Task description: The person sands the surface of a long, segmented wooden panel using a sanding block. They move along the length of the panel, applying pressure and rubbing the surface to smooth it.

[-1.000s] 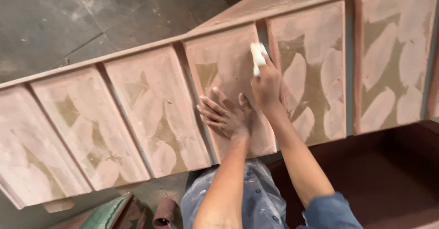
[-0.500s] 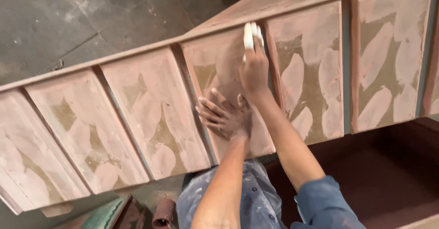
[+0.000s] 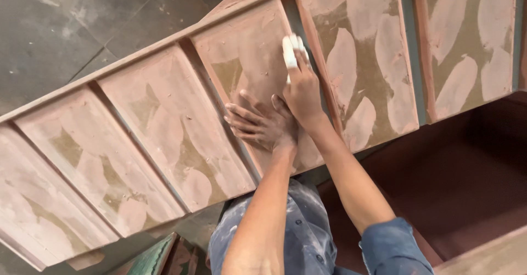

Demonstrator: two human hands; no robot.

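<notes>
Under my right hand (image 3: 303,91) sits the white pad (image 3: 292,51), pinched shut between fingers and thumb and pressed flat against the middle panel (image 3: 247,60) of the wooden door (image 3: 153,115), close to the raised rib (image 3: 315,60) on that panel's right edge. The pad's long side runs up the panel, about in line with my forearm. My left hand (image 3: 258,125) lies just below and to the left, open, fingers spread flat on the same panel and holding nothing, so the right one is the nearer to the pad. To the left the panel is bare putty-smeared wood with room to travel; to the right the rib stands almost against the pad. Past the door's upper rail lies grey floor (image 3: 66,28); below, my dusty blue trousers (image 3: 296,231).
</notes>
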